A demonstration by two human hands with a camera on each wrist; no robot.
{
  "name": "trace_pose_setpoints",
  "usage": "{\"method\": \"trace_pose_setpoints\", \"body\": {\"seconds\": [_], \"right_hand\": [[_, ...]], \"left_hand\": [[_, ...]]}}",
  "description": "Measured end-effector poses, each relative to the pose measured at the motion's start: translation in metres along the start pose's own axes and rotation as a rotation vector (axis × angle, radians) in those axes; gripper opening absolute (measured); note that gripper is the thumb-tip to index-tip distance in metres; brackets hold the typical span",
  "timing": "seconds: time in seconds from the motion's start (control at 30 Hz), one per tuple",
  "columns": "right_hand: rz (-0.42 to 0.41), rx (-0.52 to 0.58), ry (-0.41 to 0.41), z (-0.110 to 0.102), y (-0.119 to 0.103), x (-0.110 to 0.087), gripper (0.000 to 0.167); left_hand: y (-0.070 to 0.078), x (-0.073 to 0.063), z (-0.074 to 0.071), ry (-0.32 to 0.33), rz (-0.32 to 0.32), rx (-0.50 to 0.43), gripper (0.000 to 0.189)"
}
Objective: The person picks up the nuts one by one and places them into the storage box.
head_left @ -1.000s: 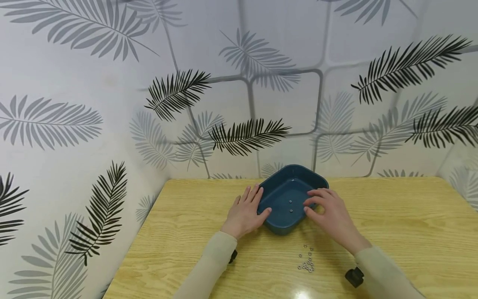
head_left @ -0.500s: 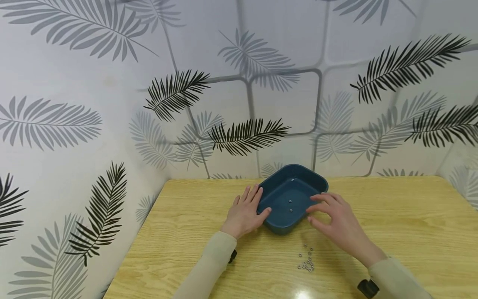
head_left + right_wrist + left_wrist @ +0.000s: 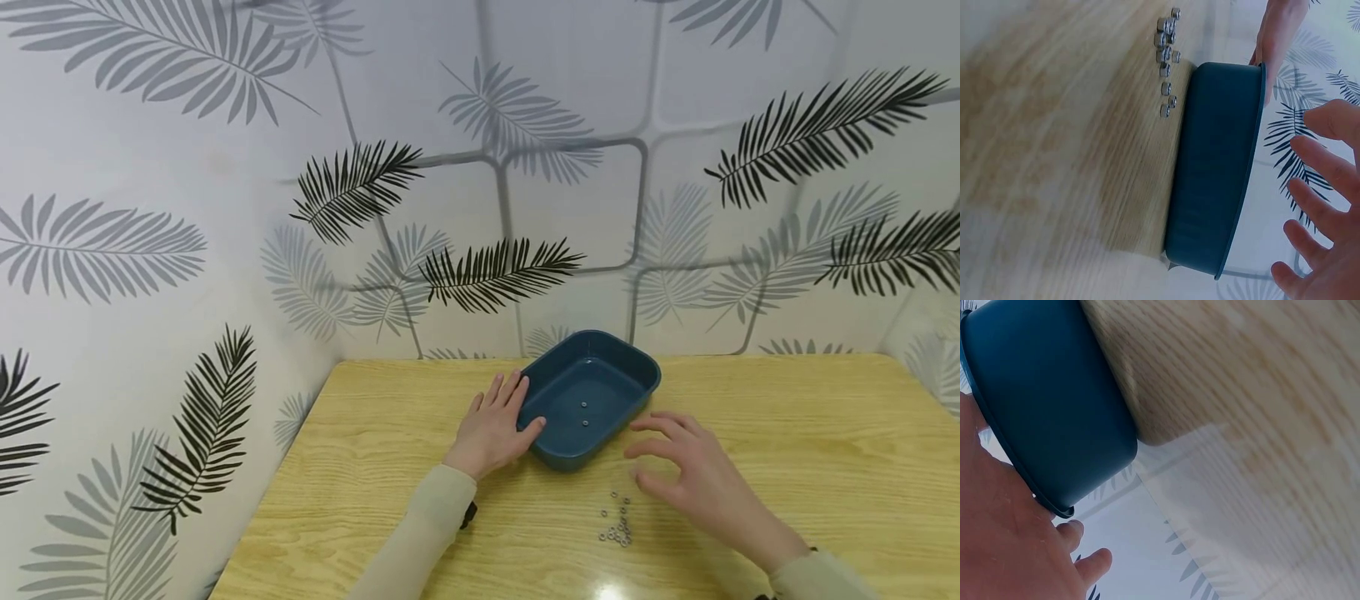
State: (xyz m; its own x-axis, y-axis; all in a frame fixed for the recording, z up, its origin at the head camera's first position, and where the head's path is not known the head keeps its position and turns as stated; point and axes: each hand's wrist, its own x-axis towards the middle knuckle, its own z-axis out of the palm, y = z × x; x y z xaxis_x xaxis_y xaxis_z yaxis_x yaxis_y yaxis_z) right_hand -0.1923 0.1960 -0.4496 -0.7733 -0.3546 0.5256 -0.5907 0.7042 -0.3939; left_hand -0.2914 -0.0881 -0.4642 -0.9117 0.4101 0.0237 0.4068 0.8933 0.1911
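A dark blue rectangular tray (image 3: pixel 600 379) stands on the wooden table, turned at an angle, with two small metal nuts (image 3: pixel 585 422) on its floor. My left hand (image 3: pixel 491 429) rests on the tray's left rim, fingers spread and thumb over the near edge; the left wrist view shows this hand (image 3: pixel 1010 531) along the rim. To the right of the tray hovers my right hand (image 3: pixel 690 467), fingers apart and slightly bent, holding nothing. Just in front of the tray lies a loose cluster of several metal nuts (image 3: pixel 621 532), also seen as shiny nuts (image 3: pixel 1165 55) in the right wrist view.
The light wooden table (image 3: pixel 825 450) reaches back to a wall (image 3: pixel 570 217) papered with grey and black leaves. Its left edge runs beside the left forearm. A bright reflection lies near the front.
My right hand has drawn back from over the tray's right rim, moving right and toward me, its fingers spreading. The left hand, the tray and the nuts stay in place.
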Motion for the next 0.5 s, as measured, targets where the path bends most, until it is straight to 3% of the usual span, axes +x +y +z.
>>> {"method": "trace_pose_setpoints", "body": {"seconds": [0.5], "right_hand": [[-0.058,0.031,-0.054,0.016,-0.008,-0.016,0.025]], "left_hand": [[-0.002,0.001,0.001,0.009,0.006,-0.011,0.074]]}}
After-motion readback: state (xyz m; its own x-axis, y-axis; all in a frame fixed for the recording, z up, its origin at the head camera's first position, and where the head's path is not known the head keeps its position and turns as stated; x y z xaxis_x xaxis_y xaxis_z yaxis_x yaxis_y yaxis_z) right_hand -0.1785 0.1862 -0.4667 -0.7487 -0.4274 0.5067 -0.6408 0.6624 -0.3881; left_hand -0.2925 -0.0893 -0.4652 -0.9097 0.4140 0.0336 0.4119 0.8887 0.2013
